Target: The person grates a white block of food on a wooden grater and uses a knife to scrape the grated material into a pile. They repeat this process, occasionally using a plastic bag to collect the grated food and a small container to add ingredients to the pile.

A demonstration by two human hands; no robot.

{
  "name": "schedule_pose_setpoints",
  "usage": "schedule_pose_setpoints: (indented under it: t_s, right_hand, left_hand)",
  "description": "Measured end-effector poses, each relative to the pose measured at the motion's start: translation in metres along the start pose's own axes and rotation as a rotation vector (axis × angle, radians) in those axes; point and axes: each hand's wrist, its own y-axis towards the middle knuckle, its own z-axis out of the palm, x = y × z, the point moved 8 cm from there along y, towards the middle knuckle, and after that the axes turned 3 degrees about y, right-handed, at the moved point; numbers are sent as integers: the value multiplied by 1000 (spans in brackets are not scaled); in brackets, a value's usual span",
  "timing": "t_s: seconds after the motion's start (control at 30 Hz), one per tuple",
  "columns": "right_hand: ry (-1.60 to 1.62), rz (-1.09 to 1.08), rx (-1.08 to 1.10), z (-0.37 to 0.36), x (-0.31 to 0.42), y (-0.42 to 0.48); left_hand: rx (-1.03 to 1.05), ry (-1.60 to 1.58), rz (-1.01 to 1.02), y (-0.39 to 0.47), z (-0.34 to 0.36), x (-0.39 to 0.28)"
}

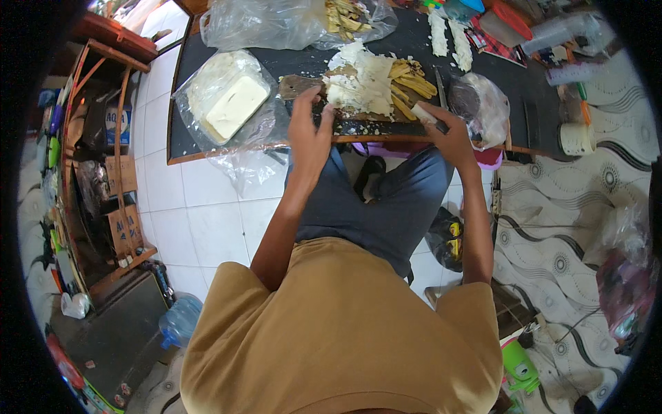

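A wooden board (301,85) lies on the black table (372,129) near its front edge. Pale, flaky sheets (362,85) cover much of it, and yellow banana-like strips (414,83) lie at their right. My left hand (313,121) is at the board's left part, fingers apart, with nothing seen in it. In my right hand (447,129) is a small pale, cylindrical object (423,114), held beside the yellow strips; what it is cannot be made out. A knife (440,88) lies just right of the strips. A plastic bag at the left holds a white block (238,106).
Clear plastic bags (264,23) and more yellow strips (344,20) lie at the table's far side. Two flaky white rolls (459,46) are at the back right. A knotted bag (481,108) and a white cup (576,138) stand at the right.
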Motion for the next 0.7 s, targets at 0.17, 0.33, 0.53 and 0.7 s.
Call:
schedule_pose_setpoints:
  t_s: [0.17,0.33,0.53,0.7]
  right_hand:
    - [274,150,30,32,41,49]
    - [133,-288,283,126,133,127]
    - [-6,-421,453,221,147,172]
    - [-84,-392,524,244,152,182]
  left_hand:
    - [-411,119,-20,-7,-127,10]
    - [-529,357,-333,-8,-203,108]
    - [-308,173,-530,-12,-189,166]
    - [-349,-70,-557,-15,-184,175]
